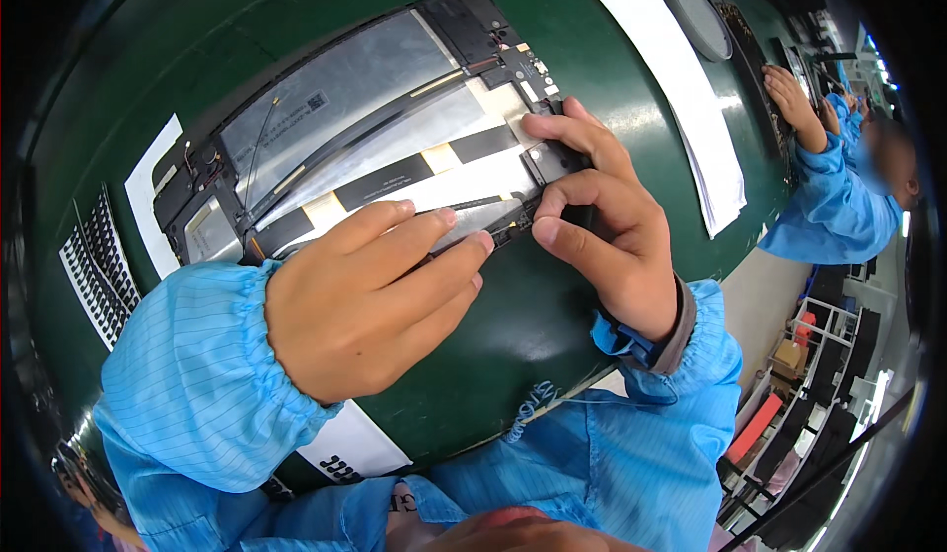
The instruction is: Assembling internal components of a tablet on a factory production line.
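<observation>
An opened tablet (345, 93), with silver battery plates, black cable strips and small circuit parts at its right end, lies tilted on the green table. My left hand (370, 300) rests across its near edge, fingers stretched out and lying flat on the inner parts. At the right near corner, my right hand (607, 212) grips the tablet's edge. Its thumb and bent finger come together there, while other fingers lie over the black corner piece (554, 162). Whether a small part is pinched between the thumb and finger is hidden. A thin dark wire (261, 147) lies over the battery.
White sheets (681, 88) lie right of the tablet, beside a round grey disc (697, 19). Sheets of black stickers (99, 266) are at the left, another sheet (355, 443) near my body. A coiled blue cord (533, 409) hangs at the table edge. A co-worker (829, 187) sits at the right.
</observation>
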Demonstrator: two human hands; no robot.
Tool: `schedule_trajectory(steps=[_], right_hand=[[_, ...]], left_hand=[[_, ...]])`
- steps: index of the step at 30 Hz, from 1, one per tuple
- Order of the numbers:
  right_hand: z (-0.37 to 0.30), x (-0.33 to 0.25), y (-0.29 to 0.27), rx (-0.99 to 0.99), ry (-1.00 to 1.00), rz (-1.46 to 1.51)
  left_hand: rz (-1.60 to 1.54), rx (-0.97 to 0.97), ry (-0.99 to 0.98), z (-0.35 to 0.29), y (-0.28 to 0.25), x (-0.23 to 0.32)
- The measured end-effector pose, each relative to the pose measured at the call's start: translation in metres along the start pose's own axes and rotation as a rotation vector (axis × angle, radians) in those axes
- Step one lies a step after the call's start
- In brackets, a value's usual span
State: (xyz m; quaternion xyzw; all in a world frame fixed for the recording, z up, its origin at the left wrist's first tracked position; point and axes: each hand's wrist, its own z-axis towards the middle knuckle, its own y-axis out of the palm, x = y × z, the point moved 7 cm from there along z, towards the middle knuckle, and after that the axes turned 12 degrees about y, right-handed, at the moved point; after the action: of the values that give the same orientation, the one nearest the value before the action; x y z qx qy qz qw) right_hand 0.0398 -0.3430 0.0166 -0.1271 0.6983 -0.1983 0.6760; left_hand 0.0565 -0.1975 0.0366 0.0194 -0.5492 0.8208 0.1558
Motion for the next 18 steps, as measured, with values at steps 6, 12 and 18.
schedule_trajectory(steps=[6,12,18], right_hand=[[0.0,-0.002,-0.002,0.025,-0.021,-0.051],[-0.003,0.011,-0.018,0.108,0.046,0.1],[-0.007,0.008,-0.019,0.128,0.005,0.086]], left_hand=[[0.067,-0.058,-0.024,0.011,0.008,0.001],[0.064,-0.037,-0.018,0.013,0.013,0.0],[0.061,-0.02,-0.019,0.012,0.014,0.0]])
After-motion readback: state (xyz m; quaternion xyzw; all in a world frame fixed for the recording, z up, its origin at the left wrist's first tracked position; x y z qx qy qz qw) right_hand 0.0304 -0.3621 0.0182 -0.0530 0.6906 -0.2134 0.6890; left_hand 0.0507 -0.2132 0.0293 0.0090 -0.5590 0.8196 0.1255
